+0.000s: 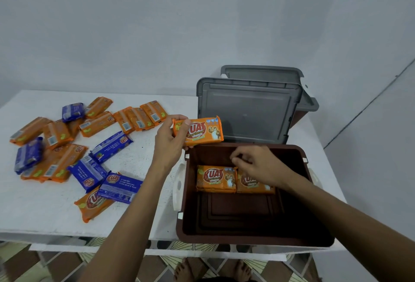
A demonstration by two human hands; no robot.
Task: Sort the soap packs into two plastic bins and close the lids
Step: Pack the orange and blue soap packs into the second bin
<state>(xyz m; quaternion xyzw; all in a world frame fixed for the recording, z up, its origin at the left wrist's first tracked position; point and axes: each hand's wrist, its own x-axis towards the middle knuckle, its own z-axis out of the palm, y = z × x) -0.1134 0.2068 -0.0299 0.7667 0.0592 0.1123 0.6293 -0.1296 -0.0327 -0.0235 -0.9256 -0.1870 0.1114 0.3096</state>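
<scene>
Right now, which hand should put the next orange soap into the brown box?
Left. The left hand grips an orange pack right by the far rim of the brown bin, so it only needs lowering. The right hand seems empty, its fingers loosely curled over the two packs lying inside.

On the white rectangular table (pixel 45 214), a loose heap of orange and blue foil soap packs (pixel 60 162) lies at the left. A brown rectangular plastic bin (pixel 253 235) stands at the right front with its grey plastic lid (pixel 247 111) upright behind it, and a second brown plastic bin (pixel 299 116) sits directly behind that lid. In the near bin two orange soap packs (pixel 215 178) lie side by side toward the far wall, the right hand (pixel 256 165) over the right-hand one, while the left hand (pixel 170 138) holds a third orange pack (pixel 202 132) above the bin's far left corner.
</scene>
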